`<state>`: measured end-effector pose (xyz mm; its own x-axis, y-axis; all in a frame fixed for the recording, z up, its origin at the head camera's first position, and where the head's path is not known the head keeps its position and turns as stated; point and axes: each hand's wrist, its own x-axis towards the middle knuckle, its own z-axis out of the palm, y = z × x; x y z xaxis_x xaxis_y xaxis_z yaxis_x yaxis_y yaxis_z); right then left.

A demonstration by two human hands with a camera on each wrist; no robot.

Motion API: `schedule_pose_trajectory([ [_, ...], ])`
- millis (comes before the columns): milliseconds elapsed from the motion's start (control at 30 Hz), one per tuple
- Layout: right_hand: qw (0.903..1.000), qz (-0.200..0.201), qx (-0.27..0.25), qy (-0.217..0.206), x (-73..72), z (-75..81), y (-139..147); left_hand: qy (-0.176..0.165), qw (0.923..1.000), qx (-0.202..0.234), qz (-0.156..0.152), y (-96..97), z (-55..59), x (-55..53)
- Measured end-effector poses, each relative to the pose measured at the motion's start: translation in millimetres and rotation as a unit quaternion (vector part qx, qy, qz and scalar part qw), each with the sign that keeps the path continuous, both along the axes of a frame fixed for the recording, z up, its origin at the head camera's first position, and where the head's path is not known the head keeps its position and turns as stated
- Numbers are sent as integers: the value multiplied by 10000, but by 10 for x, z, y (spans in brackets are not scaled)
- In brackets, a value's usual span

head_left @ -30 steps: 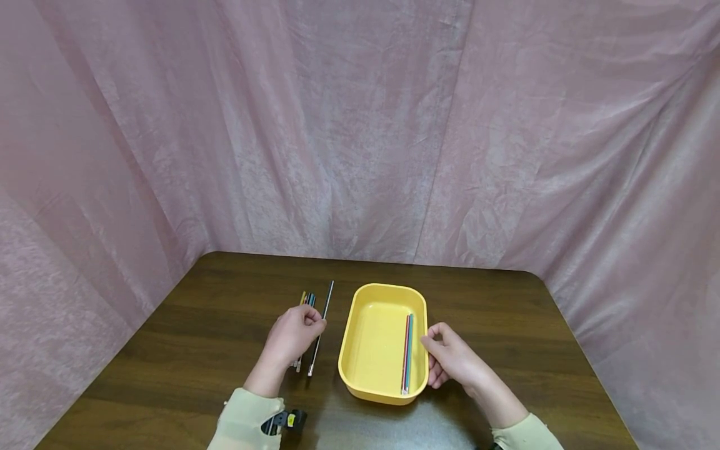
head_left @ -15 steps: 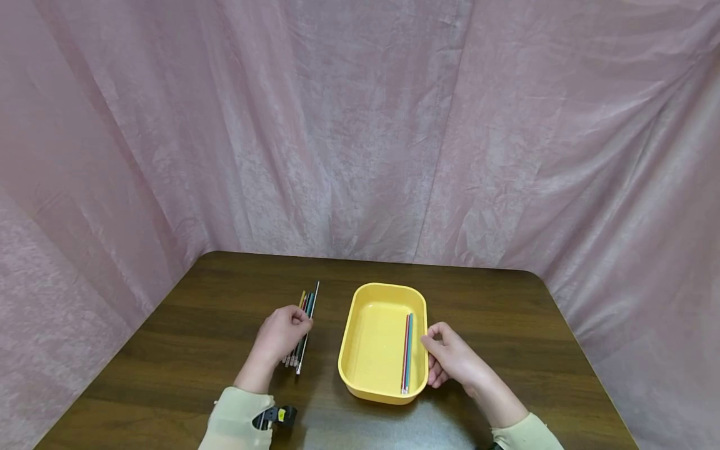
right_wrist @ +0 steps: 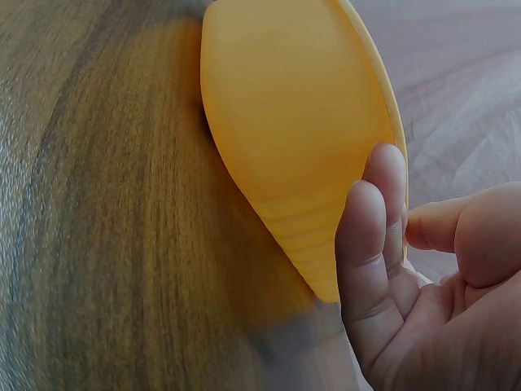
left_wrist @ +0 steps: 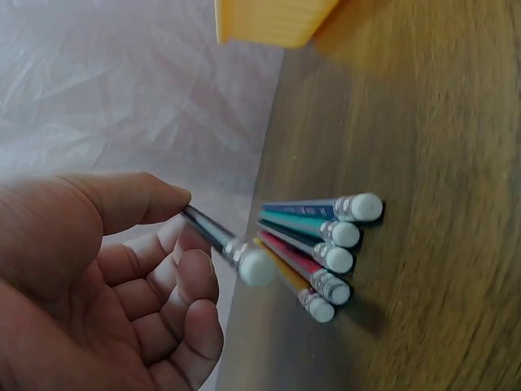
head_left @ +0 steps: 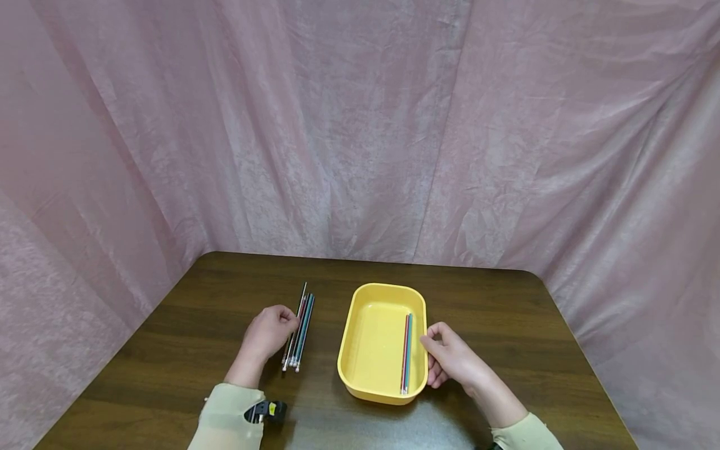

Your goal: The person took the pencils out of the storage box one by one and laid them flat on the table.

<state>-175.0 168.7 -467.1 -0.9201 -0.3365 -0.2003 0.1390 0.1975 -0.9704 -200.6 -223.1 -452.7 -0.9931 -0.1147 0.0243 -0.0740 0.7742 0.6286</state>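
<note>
Far left: pink curtain (head_left: 360, 125) hangs along the left, far and right sides of the brown table (head_left: 495, 300). Left sleeve (head_left: 225, 415) is pale green, with a black device (head_left: 272, 410) at the wrist.

Left hand (head_left: 267, 334) is over the table's left half, thumb and forefinger together on a dark pencil (left_wrist: 216, 230); the other fingers curl loosely. The pencil's white eraser end points near; in the left wrist view it appears raised above the tabletop.

Just right of and partly under it, five loose pencils lie side by side, eraser ends near. Left to right: yellow pencil (left_wrist: 289, 275), red pencil (left_wrist: 293, 254), black pencil (left_wrist: 301, 241), teal pencil (left_wrist: 305, 226), blue pencil (left_wrist: 301, 209).

Change: 1.0 s ago the held pencil is right of the bunch, in the gap before the tray; at 0.5 s it is over the bunch's right edge; now it is at the left edge, and more of the bunch shows.

Centre: yellow tray (head_left: 371, 350) on the table, unmoved. Inside, along its right side, a crimson pencil (head_left: 405, 353) and a light-blue pencil (head_left: 409, 350) lie together, unchanged.

Right: right hand (head_left: 452, 359) grips the tray's right wall, thumb at the rim, fingers against the outside; same pose as both earlier frames.
</note>
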Motion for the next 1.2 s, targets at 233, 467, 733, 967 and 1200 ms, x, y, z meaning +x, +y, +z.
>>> schedule_pose_trajectory([
  [233,10000,-9,26,-33,-2,4,1,-97,9999,-94,82,-85,-25,-49],
  [467,10000,-28,16,-24,-9,-4,-1,-136,9997,-161,141,-186,-79,-105],
  [733,10000,-30,17,-46,-8,-5,-7,-270,9993,-182,191,-297,-134,-144],
  [967,10000,-25,46,-48,-6,-1,-6,-344,9990,-175,236,-366,-187,-158],
  [1200,10000,-8,27,-60,-8,0,-4,-439,9983,-292,259,-395,-243,-187],
])
